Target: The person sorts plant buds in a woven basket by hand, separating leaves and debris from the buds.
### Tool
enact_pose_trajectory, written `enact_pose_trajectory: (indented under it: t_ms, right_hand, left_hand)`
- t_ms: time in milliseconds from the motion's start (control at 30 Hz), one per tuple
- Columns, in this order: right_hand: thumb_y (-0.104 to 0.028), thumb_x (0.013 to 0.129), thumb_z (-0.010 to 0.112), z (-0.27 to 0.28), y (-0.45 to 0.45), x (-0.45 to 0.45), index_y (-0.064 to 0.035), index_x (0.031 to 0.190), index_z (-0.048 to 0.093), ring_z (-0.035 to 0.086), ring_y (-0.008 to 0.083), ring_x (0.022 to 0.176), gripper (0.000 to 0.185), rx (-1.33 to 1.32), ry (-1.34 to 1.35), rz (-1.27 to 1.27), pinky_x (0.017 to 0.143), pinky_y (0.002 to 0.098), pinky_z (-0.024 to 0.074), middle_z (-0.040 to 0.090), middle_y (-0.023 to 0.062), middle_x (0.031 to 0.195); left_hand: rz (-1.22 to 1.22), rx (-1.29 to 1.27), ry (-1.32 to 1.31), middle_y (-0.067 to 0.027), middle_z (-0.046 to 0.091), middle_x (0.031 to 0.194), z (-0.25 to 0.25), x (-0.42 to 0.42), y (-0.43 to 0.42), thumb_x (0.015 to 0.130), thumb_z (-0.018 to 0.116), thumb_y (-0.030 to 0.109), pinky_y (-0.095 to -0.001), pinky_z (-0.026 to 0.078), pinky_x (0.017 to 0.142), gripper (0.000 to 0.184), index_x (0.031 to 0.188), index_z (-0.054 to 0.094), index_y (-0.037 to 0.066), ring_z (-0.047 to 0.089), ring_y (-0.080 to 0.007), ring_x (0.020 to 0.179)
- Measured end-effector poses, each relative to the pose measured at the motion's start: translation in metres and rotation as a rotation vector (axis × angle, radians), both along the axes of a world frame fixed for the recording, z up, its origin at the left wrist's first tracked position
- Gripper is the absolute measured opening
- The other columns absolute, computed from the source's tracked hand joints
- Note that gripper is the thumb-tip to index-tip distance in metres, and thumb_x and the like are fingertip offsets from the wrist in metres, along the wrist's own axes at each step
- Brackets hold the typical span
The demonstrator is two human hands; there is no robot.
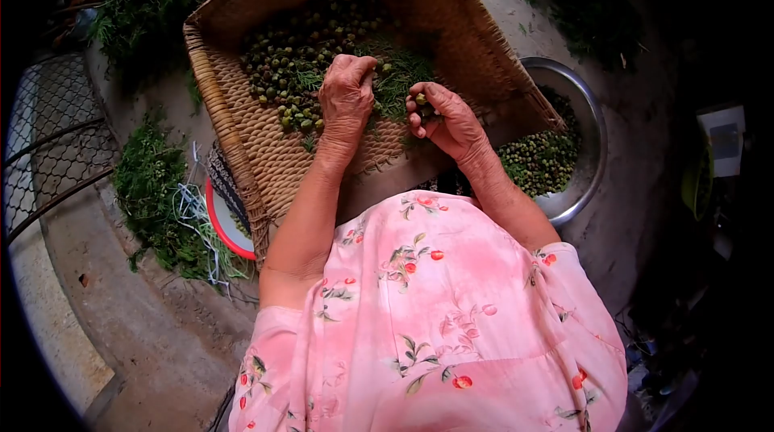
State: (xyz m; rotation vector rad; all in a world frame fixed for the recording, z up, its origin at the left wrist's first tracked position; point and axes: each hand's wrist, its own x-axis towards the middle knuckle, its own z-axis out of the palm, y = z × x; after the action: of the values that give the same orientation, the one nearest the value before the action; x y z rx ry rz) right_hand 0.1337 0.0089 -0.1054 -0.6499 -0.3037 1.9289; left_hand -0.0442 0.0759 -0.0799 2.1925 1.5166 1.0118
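So the right hand (pixel 448 121) has its fingers curled around a few small round green pieces (pixel 421 100). The left hand (pixel 347 93) has its fingers pinched together over the tan woven basket (pixel 234 110), can't tell if they've got anything. More pieces are spread out left of and beyond those fingers, feathery green sprigs (pixel 397 81) lie between the hands, and a shiny round metal bowl (pixel 598 159) full of pieces sits right of the right fingers.
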Motion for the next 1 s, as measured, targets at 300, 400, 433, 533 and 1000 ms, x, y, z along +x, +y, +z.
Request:
enact_pose_trajectory:
  t_ms: [300,400,433,533,1000]
  right_hand:
    - [-0.028,0.093,0.055,-0.005,0.0,0.002,-0.0054,0.104,0.058,0.061,0.0169,0.069,0.025,0.003,0.075,0.018,0.054,0.0287,0.0495,0.062,0.0088,0.086]
    - [-0.027,0.093,0.055,-0.004,0.0,0.002,-0.0054,0.104,0.058,0.061,0.017,0.07,0.024,0.01,0.086,0.016,0.055,0.0287,0.0499,0.062,0.0089,0.086]
    - [-0.027,0.093,0.055,-0.004,0.0,0.002,-0.0054,0.104,0.058,0.061,0.017,0.07,0.024,0.011,0.086,0.013,0.055,0.0287,0.0499,0.062,0.0089,0.086]
    - [-0.025,0.094,0.053,-0.004,0.0,0.0,-0.005,0.106,0.057,0.06,0.0174,0.074,0.024,0.047,0.071,0.01,0.058,0.0283,0.0488,0.061,0.0081,0.091]
    - [-0.033,0.095,0.052,-0.009,0.003,-0.012,-0.0028,0.102,0.06,0.06,0.0165,0.075,0.032,-0.093,0.108,-0.191,0.062,0.0291,0.0526,0.061,0.0061,0.089]
  left_hand:
    - [-0.07,0.014,0.391,-0.0064,0.054,0.086,-0.012,0.018,0.009,0.074,0.066,0.008,-0.038,0.047,0.07,0.021,0.093,0.067,0.016,0.055,-0.0267,0.084]
    - [-0.053,0.019,0.329,-0.0076,0.054,0.087,-0.012,0.018,0.009,0.074,0.066,0.009,-0.0387,0.047,0.071,0.019,0.092,0.066,0.013,0.054,-0.0274,0.086]
    - [-0.041,0.02,0.272,-0.0078,0.055,0.088,-0.011,0.017,0.008,0.075,0.065,0.009,-0.0369,0.048,0.071,0.018,0.093,0.066,0.012,0.055,-0.0265,0.086]
    - [-0.033,-0.054,0.042,-0.0073,0.058,0.093,-0.011,0.012,0.004,0.08,0.064,0.008,-0.0324,0.048,0.072,0.016,0.095,0.065,0.008,0.058,-0.0233,0.086]
    - [-0.29,-0.176,-0.209,-0.0088,0.061,0.094,0.023,0.03,-0.049,0.069,0.069,-0.004,-0.0279,0.05,0.069,0.031,0.098,0.061,0.003,0.06,-0.0189,0.077]
